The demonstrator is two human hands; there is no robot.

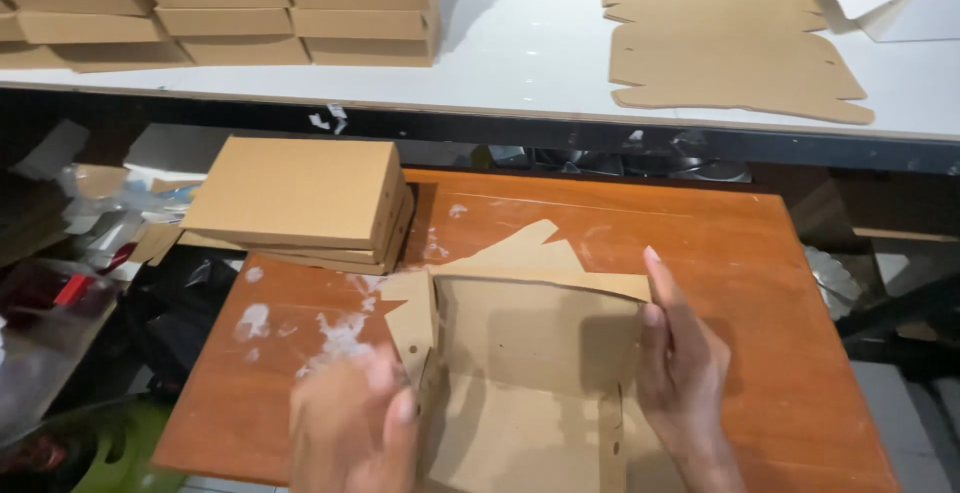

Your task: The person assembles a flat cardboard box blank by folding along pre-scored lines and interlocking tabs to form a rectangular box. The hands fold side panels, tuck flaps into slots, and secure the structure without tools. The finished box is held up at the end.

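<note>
Left hand: the left hand [350, 423], blurred, curls over the left wall of the cardboard sheet [530, 353] at the table's near edge; how tightly it grips cannot be told.
Right hand: the right hand [680, 358] stands open and flat, fingers straight, pressed against the sheet's raised right wall.
Sheet: half-folded, it lies between both hands on the wooden table [760, 283], its long axis running away from the person; both hands are equally close.
Far left corner: folded boxes [300, 198], stacked.
Beyond: a white bench [520, 43] with flat blanks [730, 43] and more box stacks [230, 8].
</note>
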